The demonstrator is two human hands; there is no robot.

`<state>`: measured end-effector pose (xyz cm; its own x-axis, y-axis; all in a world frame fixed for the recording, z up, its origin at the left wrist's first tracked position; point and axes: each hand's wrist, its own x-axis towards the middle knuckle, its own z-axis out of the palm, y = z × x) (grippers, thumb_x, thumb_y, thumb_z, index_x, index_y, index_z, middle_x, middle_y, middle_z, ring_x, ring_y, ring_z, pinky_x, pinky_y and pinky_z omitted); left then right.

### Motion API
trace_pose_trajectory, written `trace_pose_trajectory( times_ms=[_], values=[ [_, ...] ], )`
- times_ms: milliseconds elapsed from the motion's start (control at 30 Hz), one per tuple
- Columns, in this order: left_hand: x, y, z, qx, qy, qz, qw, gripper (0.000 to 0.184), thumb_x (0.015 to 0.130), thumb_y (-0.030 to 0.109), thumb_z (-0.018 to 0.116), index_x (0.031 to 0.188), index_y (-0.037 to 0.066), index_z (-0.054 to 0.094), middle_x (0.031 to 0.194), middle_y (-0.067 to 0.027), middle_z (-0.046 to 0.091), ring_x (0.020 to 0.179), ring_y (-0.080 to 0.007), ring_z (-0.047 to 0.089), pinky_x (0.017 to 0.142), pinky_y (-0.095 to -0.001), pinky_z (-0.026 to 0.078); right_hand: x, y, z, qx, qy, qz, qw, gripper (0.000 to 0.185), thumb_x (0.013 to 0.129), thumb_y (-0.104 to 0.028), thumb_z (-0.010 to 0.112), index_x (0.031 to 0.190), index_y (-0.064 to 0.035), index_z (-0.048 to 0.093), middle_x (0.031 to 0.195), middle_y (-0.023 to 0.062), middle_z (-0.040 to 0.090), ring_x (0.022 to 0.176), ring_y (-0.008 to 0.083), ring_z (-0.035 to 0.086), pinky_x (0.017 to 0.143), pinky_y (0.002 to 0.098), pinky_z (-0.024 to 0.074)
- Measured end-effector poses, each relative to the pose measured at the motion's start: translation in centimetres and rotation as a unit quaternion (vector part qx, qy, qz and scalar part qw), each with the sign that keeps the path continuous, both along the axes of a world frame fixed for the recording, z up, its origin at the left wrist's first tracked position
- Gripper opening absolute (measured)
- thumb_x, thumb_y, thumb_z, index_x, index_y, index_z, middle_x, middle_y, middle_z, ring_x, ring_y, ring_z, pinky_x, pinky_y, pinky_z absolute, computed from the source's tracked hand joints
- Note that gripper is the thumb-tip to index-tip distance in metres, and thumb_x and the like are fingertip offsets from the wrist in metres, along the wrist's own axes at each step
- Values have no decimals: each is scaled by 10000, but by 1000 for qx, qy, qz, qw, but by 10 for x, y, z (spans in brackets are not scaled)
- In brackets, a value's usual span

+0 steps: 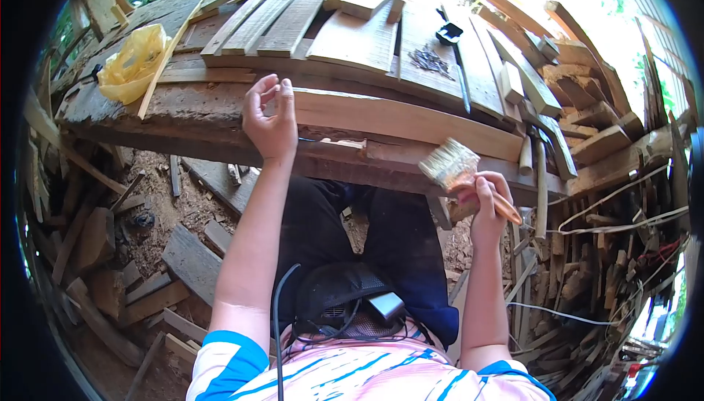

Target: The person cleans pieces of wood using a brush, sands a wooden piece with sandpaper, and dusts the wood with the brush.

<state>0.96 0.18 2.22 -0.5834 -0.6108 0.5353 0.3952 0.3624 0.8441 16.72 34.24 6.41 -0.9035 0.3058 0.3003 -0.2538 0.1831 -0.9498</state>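
Note:
My right hand (488,203) is closed round the orange-brown handle (507,212) of a wide paintbrush (450,164). The brush's pale bristles point up and left, close to the front face of a long board (403,118). Near that board's left end is my left hand (272,121), its fingers loosely curled and the thumb apart from them. Nothing shows in its grasp. The board stands along the front of a rough wooden workbench (183,100). Behind it lie several flat planks (356,41) and a small heap of dark nails (431,61).
A yellow plastic bag (133,63) sits on the bench's left. A black container (449,33) stands above the nails. Hammer handles (540,181) hang at the bench's right edge. Scrap wood (192,258) and sawdust cover the ground; more scraps (587,269) are piled at right.

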Motion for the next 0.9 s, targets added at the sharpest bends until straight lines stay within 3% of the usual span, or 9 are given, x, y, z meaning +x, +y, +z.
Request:
trace_pose_trajectory(
  times_ms=[67, 133, 233, 400, 467, 533, 600, 733, 900],
  values=[
    [6, 1, 13, -68, -5, -7, 998, 462, 863, 399, 859, 1149, 54, 750, 1153, -91, 744, 981, -210, 700, 911, -385, 538, 19, 17, -8, -8, 3, -27, 1000, 182, 1050, -184, 573, 1080, -11, 620, 827, 116, 711, 679, 153, 660, 629, 277, 522],
    [5, -8, 10, -279, -23, 18, 960, 502, 832, 450, 868, 1176, 99, 765, 1255, -95, 732, 1131, -253, 679, 1021, -396, 485, 40, 28, -10, -24, 6, -63, 998, 186, 1059, -185, 554, 1095, -14, 615, 833, 109, 702, 686, 148, 655, 629, 277, 519],
    [5, -18, 12, -302, -89, -71, 947, 561, 813, 535, 850, 1138, 86, 763, 1302, -135, 715, 1200, -317, 657, 1059, -443, 480, 70, 19, -22, 2, 9, -65, 998, 197, 1065, -196, 531, 1103, -23, 615, 828, 92, 682, 678, 135, 640, 624, 280, 515],
    [-2, -59, 56, -240, -270, -374, 854, 571, 812, 431, 895, 1203, 76, 679, 1106, -76, 724, 977, -152, 676, 881, -299, 547, 98, -4, -60, 82, 5, 29, 996, 170, 1021, -110, 636, 1151, 0, 641, 857, 81, 707, 761, 121, 692, 698, 268, 550],
    [-5, -65, 77, -193, -330, -443, 811, 610, 796, 269, 919, 1294, 74, 624, 1121, -58, 712, 980, -125, 662, 837, -291, 552, 103, -17, -82, 68, -13, 16, 997, 157, 1024, -117, 634, 1130, -2, 651, 850, 82, 707, 751, 124, 692, 691, 270, 549],
    [-9, -68, 99, -384, -287, -420, 771, 584, 781, 154, 897, 1301, 81, 642, 1099, -59, 700, 1012, -145, 661, 875, -288, 538, 100, -22, -91, 65, -17, 20, 998, 127, 1000, -93, 656, 1098, -14, 672, 852, 93, 717, 746, 175, 712, 689, 292, 555],
    [-11, -69, 111, -544, -181, -307, 759, 540, 777, 63, 851, 1288, 100, 682, 1073, -76, 675, 1046, -192, 666, 914, -311, 524, 95, -21, -91, 183, 59, 24, 981, 110, 970, -73, 679, 1070, -29, 686, 864, 118, 727, 743, 236, 723, 684, 319, 559],
    [-10, -85, 117, -500, -259, -356, 745, 422, 834, -34, 755, 1240, 77, 725, 1150, -80, 686, 1096, -239, 675, 983, -333, 517, 96, -18, -98, 132, 11, 16, 991, 107, 970, -97, 685, 1059, -38, 686, 875, 134, 734, 756, 278, 732, 678, 350, 560],
    [2, -80, 121, -560, -224, -339, 722, 468, 840, -25, 756, 1301, 21, 686, 1245, -88, 700, 1116, -196, 658, 963, -336, 501, 91, -18, -105, 96, -1, 18, 995, 113, 984, -108, 677, 1065, -30, 684, 881, 135, 733, 765, 268, 733, 686, 342, 560]
  ],
)
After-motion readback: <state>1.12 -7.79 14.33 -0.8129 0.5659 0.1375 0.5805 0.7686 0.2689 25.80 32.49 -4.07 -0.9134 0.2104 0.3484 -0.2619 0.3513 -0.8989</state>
